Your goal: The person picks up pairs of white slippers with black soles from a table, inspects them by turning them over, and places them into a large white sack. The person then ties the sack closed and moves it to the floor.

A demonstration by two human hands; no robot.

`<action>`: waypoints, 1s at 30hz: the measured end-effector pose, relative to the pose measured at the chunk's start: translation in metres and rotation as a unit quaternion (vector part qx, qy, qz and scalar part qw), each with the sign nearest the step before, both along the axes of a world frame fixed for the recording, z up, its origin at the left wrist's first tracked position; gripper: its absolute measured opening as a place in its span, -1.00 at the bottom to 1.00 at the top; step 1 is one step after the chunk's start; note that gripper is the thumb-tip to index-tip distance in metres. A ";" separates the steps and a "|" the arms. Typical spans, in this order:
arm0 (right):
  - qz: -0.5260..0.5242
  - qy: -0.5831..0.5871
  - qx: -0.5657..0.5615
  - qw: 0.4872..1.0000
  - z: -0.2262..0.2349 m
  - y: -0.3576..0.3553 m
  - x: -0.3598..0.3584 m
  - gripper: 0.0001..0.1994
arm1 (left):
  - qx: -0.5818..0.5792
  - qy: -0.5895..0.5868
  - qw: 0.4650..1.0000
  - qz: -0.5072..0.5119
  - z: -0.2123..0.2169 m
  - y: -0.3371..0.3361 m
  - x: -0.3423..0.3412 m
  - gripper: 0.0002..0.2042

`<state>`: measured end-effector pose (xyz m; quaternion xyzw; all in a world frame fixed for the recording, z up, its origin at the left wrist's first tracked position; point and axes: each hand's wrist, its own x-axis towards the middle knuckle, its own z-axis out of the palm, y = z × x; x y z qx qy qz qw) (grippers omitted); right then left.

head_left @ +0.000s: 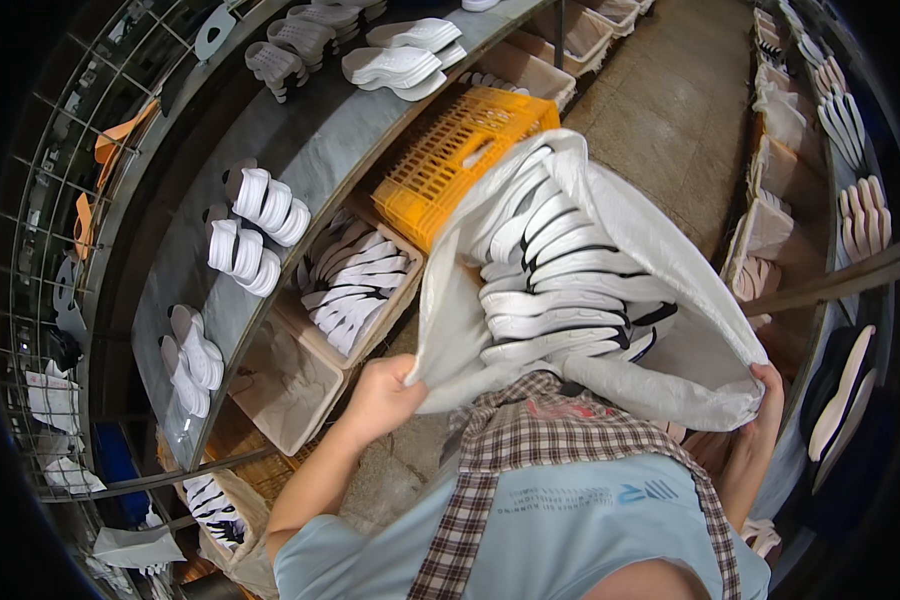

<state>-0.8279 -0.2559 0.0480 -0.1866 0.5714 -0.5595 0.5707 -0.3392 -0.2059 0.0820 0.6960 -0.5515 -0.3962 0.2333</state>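
A big white sack (660, 225) is held wide in front of my body, its mouth spread. Inside it lie several white shoe soles (550, 305) with dark edges, stacked in rows. My left hand (385, 398) is closed on the near left part of the sack's rim, the fingers pinching the fabric. On the far right side, my right hand (765, 397) grips the rim too; some of its fingers are hidden behind the cloth. The sack's near edge touches my checked apron (520, 425).
An orange-yellow plastic crate (450, 155) stands just beyond the sack's left side. Left of me, a bin of soles (410, 285) sits below a long grey table (315, 140) bearing paired white soles (255, 265). More bins (760, 240) and shelved soles (863, 215) line the right.
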 end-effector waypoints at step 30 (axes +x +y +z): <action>-0.150 0.051 0.063 0.985 -0.001 0.072 0.004 -0.65 | -0.056 0.158 0.976 -0.138 -0.036 -0.155 -0.078 -0.92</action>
